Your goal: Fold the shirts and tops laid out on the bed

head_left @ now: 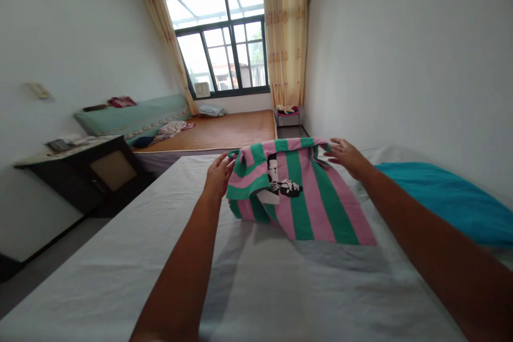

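Observation:
A pink and green striped shirt (pixel 304 197) with a black and white print hangs a little above the white bed sheet (pixel 168 256), its lower edge trailing down to the sheet. My left hand (pixel 218 173) is closed on the shirt's upper left edge. My right hand (pixel 347 155) grips the upper right edge, fingers curled over the cloth. Both arms reach forward across the bed. The shirt's left side is bunched and folded over on itself.
A teal cloth (pixel 449 197) lies on the bed at the right, against the white wall. A dark bedside cabinet (pixel 96 171) stands at the left. Beyond the bed are a second bed with a bamboo mat (pixel 224 128), a small stool (pixel 288 113), a window and yellow curtains.

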`<state>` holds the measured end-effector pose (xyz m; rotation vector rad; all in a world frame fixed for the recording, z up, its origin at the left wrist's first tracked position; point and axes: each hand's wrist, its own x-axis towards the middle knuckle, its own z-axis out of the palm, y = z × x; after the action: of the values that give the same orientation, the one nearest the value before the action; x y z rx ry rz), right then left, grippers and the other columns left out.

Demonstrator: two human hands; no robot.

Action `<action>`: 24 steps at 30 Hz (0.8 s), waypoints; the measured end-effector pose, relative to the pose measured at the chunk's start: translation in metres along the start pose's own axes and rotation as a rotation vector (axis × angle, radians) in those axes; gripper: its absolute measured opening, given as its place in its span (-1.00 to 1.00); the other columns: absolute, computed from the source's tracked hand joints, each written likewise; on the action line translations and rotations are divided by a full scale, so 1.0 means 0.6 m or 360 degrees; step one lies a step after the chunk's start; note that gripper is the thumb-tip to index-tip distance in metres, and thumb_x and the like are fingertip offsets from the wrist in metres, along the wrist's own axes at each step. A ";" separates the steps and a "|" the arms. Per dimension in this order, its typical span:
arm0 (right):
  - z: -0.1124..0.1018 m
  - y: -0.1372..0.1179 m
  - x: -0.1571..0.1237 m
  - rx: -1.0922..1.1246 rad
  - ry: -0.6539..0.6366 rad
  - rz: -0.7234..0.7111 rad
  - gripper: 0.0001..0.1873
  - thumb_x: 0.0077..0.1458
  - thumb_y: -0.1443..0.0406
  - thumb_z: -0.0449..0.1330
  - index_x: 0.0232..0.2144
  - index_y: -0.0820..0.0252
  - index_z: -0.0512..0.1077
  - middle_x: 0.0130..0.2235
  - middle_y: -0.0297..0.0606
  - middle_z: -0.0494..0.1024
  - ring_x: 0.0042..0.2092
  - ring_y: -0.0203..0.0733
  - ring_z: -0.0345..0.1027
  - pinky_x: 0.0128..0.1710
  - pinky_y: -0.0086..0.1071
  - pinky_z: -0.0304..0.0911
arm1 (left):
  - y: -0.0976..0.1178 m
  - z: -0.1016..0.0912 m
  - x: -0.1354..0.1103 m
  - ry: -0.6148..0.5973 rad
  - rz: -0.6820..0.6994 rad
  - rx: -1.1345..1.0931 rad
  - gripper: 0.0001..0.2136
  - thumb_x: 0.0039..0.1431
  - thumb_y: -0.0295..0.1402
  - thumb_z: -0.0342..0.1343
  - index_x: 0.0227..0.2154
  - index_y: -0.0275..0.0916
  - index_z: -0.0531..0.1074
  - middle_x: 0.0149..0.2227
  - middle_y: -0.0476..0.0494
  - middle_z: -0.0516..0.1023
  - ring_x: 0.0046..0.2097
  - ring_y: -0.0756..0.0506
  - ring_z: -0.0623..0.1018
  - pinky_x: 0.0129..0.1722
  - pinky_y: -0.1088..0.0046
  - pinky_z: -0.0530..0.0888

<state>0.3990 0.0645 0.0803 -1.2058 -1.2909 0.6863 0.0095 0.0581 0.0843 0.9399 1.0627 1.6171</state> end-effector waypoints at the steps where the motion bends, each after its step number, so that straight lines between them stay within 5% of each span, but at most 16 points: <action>1: -0.003 0.025 0.006 -0.0123 0.0076 -0.0047 -0.51 -0.06 0.18 0.25 -0.05 0.19 0.34 -0.06 -0.06 0.52 -0.13 -0.07 0.45 -0.11 -0.13 0.37 | -0.013 -0.007 0.005 0.0037 -0.0006 0.0042 -0.65 0.04 -0.37 0.17 -0.07 -0.24 0.38 -0.17 -0.18 0.55 -0.29 -0.02 0.58 -0.34 0.50 0.49; 4: -0.014 0.099 -0.004 -0.0401 0.0030 -0.0103 -0.56 0.02 0.21 0.15 -0.03 0.23 0.34 0.00 0.03 0.49 -0.05 -0.05 0.41 -0.04 -0.11 0.31 | -0.055 -0.041 0.006 0.0035 0.0079 0.0409 -0.67 0.12 -0.28 0.07 -0.05 -0.23 0.36 -0.06 -0.24 0.50 -0.18 -0.05 0.57 -0.24 0.45 0.48; 7: -0.013 0.154 -0.046 -0.0682 -0.0378 -0.0014 -0.64 0.09 0.17 0.09 -0.09 0.18 0.41 -0.09 -0.03 0.56 -0.07 -0.03 0.44 -0.05 -0.15 0.31 | -0.093 -0.078 -0.011 -0.0171 0.0166 0.1266 -0.68 0.14 -0.22 0.04 -0.09 -0.25 0.42 -0.09 -0.28 0.54 -0.08 -0.15 0.54 -0.14 0.34 0.44; 10: 0.008 0.180 -0.099 -0.1031 -0.0679 -0.0066 -0.58 0.11 0.09 0.10 -0.03 0.14 0.41 -0.10 -0.06 0.57 -0.06 0.01 0.43 -0.04 -0.14 0.28 | -0.112 -0.101 -0.036 -0.0276 0.0159 0.2176 -0.63 0.13 -0.09 0.04 -0.11 -0.22 0.46 -0.13 -0.32 0.57 -0.03 -0.25 0.51 -0.08 0.25 0.39; 12: 0.028 0.183 -0.133 -0.1244 -0.0707 -0.0152 -0.51 0.10 0.07 0.12 0.05 0.12 0.37 -0.01 -0.06 0.52 0.02 0.08 0.36 -0.03 -0.08 0.25 | -0.111 -0.104 -0.051 -0.0293 0.0081 0.2524 -0.52 0.15 0.05 -0.04 -0.06 -0.20 0.45 -0.12 -0.34 0.57 -0.04 -0.29 0.52 -0.09 0.22 0.38; 16: 0.065 0.173 -0.175 -0.1318 -0.0610 -0.0345 -0.55 0.10 0.22 0.13 0.07 0.09 0.36 0.08 -0.13 0.45 0.10 0.04 0.26 0.04 -0.08 0.20 | -0.095 -0.092 -0.071 -0.0648 -0.0029 0.2561 -0.43 0.14 0.12 -0.10 0.04 -0.15 0.40 -0.15 -0.24 0.58 -0.10 -0.25 0.54 -0.13 0.29 0.39; 20: 0.079 0.167 -0.180 -0.0938 -0.0549 -0.0445 -0.62 0.16 0.32 0.00 0.02 0.13 0.37 0.02 -0.16 0.49 0.02 -0.12 0.35 0.06 -0.22 0.22 | -0.102 -0.082 -0.076 -0.1093 0.0186 0.2230 -0.43 0.02 -0.18 0.14 0.14 -0.17 0.32 -0.19 -0.12 0.56 -0.17 -0.15 0.52 -0.16 0.43 0.39; 24: 0.068 0.169 -0.167 -0.0679 -0.0321 -0.0392 -0.65 0.18 0.26 -0.02 -0.02 0.12 0.38 -0.02 -0.17 0.49 -0.01 -0.12 0.38 0.04 -0.20 0.25 | -0.140 -0.079 -0.072 -0.1073 0.0427 0.2057 -0.43 -0.09 -0.48 0.13 0.09 -0.17 0.39 -0.16 -0.12 0.51 -0.14 -0.13 0.48 -0.10 0.41 0.38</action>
<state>0.3621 0.0137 -0.0542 -1.3067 -1.7840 0.3674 0.0016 0.0211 -0.0143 2.3199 1.4637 0.4869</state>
